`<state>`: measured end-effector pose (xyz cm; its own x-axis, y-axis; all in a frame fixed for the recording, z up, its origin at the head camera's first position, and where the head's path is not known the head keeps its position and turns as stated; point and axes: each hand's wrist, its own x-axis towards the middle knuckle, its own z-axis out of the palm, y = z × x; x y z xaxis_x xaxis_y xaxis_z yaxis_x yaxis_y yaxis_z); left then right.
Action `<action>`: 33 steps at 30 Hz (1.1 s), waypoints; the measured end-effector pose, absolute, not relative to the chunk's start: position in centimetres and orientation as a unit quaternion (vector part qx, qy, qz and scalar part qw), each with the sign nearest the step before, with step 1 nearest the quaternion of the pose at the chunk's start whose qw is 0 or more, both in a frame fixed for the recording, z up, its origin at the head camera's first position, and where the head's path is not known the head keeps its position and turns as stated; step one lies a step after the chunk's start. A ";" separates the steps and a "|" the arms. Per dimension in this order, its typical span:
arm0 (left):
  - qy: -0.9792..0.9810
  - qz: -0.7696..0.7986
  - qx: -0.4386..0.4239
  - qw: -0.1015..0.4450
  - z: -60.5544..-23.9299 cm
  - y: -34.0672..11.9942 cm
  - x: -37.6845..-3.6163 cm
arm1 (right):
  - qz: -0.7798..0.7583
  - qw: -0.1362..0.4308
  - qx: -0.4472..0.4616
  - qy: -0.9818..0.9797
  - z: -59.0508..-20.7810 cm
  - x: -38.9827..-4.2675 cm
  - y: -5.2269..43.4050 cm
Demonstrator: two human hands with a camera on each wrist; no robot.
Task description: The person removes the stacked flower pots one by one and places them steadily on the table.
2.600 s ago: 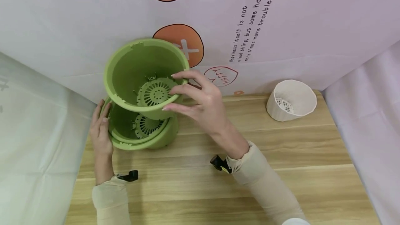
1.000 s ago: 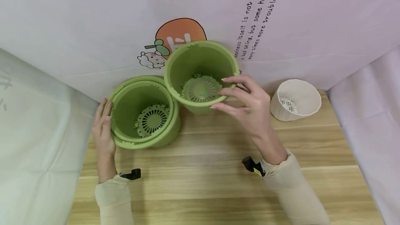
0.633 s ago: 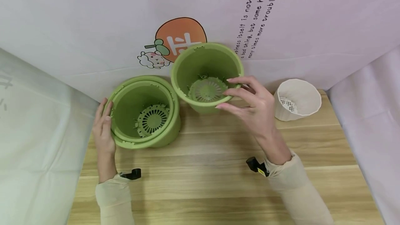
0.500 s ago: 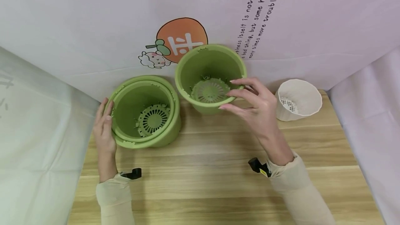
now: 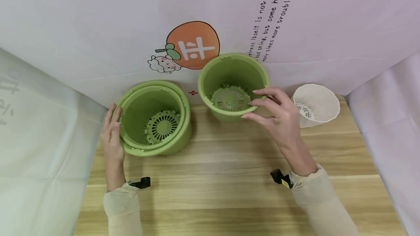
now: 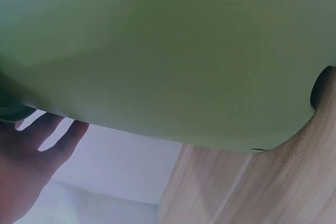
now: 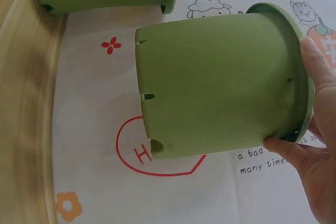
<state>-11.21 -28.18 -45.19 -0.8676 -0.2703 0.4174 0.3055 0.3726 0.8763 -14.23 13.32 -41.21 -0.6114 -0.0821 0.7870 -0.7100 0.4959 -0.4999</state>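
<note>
Green pot (image 5: pixel 233 79) is, in the head view, held over the counter's (image 5: pixel 210 181) far edge, right hand (image 5: pixel 279 114) pinching its rim between thumb and fingers, forearm slanting in from the lower right. Left hand (image 5: pixel 111 134) lies flattened, fingers extended, against the nested green pots (image 5: pixel 152 115); the white pot (image 5: pixel 319 106) stands just beyond the right hand, slightly overlapped by it. From the left wrist, fingers touch a green wall filling most of the view. From the right wrist, the pinched pot's base is apart from the counter.
</note>
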 end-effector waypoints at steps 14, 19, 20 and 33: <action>-0.794 -0.556 -0.010 0.247 -45.4 -28.4 -11.3 | 0.400 0.371 0.254 -0.799 -42.0 -14.0 14.9; -0.794 -0.557 -0.005 0.244 -45.3 -28.4 -11.3 | 0.395 0.369 0.257 -0.801 -42.3 -14.2 15.7; -0.795 -0.555 -0.003 0.245 -45.2 -28.4 -11.3 | 0.393 0.367 0.257 -0.803 -42.4 -14.2 16.0; -0.798 -0.554 0.006 0.237 -45.2 -28.3 -11.4 | 0.338 0.344 0.264 -0.835 -45.2 -13.8 18.2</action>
<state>-11.41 -28.27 -45.22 -0.8872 -0.2728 0.3721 0.2536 0.3853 0.8873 -13.81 18.20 -45.25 -0.6231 -0.2084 0.7539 -0.6741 0.6319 -0.3824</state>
